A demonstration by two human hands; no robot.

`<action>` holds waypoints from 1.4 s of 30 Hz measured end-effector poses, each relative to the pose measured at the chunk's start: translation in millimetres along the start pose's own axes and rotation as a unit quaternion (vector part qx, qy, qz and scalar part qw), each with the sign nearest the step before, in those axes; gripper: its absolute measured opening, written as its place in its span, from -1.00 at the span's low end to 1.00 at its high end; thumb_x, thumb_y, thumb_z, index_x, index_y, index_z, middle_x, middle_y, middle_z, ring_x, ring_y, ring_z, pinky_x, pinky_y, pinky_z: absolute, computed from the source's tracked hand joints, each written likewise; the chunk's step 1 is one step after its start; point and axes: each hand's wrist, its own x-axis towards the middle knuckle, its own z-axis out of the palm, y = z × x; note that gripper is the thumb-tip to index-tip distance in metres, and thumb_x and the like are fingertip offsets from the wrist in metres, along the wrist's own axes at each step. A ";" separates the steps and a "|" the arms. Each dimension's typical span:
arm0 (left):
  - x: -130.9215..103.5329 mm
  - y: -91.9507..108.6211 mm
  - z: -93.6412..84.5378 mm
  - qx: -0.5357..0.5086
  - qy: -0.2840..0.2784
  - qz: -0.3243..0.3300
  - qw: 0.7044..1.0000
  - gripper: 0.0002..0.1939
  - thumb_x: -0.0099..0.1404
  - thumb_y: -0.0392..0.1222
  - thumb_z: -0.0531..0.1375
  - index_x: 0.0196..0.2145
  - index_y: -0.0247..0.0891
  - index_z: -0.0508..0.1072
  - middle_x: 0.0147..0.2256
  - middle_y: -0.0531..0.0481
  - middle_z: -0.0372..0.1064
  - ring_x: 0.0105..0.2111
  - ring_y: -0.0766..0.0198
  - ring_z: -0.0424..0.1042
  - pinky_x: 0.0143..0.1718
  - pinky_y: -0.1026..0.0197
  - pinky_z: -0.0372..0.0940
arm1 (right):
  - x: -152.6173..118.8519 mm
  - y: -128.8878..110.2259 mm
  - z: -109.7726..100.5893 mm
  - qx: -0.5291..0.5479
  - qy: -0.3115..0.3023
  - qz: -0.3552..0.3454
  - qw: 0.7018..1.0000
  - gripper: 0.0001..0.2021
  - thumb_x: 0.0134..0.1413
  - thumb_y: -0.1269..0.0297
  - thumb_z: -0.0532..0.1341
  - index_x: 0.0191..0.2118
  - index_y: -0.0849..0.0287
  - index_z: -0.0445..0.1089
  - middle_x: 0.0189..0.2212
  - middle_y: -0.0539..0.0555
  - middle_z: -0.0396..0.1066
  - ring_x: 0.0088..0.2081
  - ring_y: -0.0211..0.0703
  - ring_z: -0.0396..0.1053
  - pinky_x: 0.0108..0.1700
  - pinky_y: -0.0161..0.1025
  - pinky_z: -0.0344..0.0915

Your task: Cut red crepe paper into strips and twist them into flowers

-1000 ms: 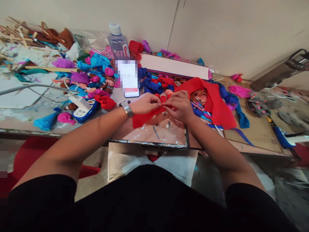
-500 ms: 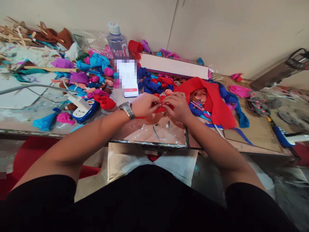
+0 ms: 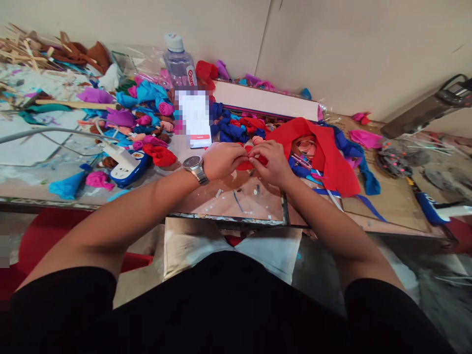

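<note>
Over the near part of the table, my left hand [image 3: 224,161] and my right hand [image 3: 272,161] meet fingertip to fingertip. Both are closed in a pinch on a red crepe paper strip [image 3: 243,164], of which only a bit shows below and between the fingers. A silver watch sits on my left wrist. Beside my right hand a long, wide red strip [image 3: 339,169] lies draped over a heap of blue, pink and peach pieces; whether it joins the piece in my fingers is hidden. Just behind my hands lie blue crumpled pieces [image 3: 231,132].
A phone [image 3: 195,118] with a lit screen stands behind my left hand, a clear bottle [image 3: 179,64] behind it. Leftward are a blue-and-white power socket [image 3: 129,169], coloured twisted pieces and wooden sticks [image 3: 25,51]. A dark tumbler [image 3: 424,108] leans at the right.
My left hand has rolled, so its back and the watch face turn more upward. Less red shows under its fingers. My right hand has barely moved.
</note>
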 end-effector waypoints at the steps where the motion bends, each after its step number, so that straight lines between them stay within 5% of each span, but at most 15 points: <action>1: 0.4 -0.9 0.2 -0.005 -0.001 0.003 1.000 -0.59 0.60 0.00 0.08 -0.11 -0.22 0.69 -0.18 -0.15 0.67 -0.24 0.09 0.59 -0.27 0.09 0.21 | -0.1 -0.1 -0.5 -0.004 -0.001 -0.003 1.000 -0.82 0.45 0.15 0.22 -0.16 0.07 0.54 -0.04 0.17 0.68 0.10 0.21 0.46 0.13 0.11 0.12; 12: 0.3 -7.9 2.7 -0.044 -0.022 -0.034 0.998 -0.70 0.43 -0.02 0.20 -0.19 -0.16 0.72 -0.43 -0.04 0.58 -0.47 0.20 0.43 -0.35 0.13 0.09 | 0.9 0.2 -6.9 -0.008 -0.024 -0.014 1.000 -0.89 0.33 0.23 0.28 -0.21 0.07 0.55 -0.08 0.15 0.71 0.12 0.21 0.48 0.18 0.15 0.14; 23: 1.3 -7.6 1.6 -0.055 -0.024 -0.024 0.998 -0.68 0.40 -0.01 0.17 -0.27 -0.18 0.68 -0.43 -0.04 0.60 -0.48 0.22 0.44 -0.35 0.13 0.13 | 1.8 2.1 -8.8 -0.013 -0.015 -0.027 0.999 -0.83 0.34 0.22 0.26 -0.27 0.07 0.57 -0.15 0.11 0.73 0.09 0.18 0.51 0.20 0.16 0.12; 34: 1.8 -3.4 -1.5 -0.018 -0.022 -0.054 0.998 -0.71 0.36 -0.03 0.19 -0.38 -0.20 0.64 -0.55 -0.06 0.45 -0.56 0.23 0.29 -0.41 0.09 -0.02 | -0.4 -4.5 -20.5 -0.045 0.088 0.005 0.995 -0.65 0.52 0.08 0.12 -0.02 0.00 0.67 0.05 0.17 0.69 0.14 0.27 0.48 0.28 0.30 0.08; 42: -0.4 -2.9 -2.1 -0.109 -0.008 -0.026 0.994 -0.65 0.43 0.01 0.16 -0.33 -0.23 0.66 -0.53 -0.02 0.45 -0.56 0.29 0.24 -0.39 0.11 0.07 | -1.5 -7.3 -11.0 -0.044 -0.003 -0.029 0.999 -0.76 0.42 0.12 0.26 -0.15 0.05 0.68 -0.12 0.14 0.74 0.04 0.19 0.55 0.14 0.17 0.11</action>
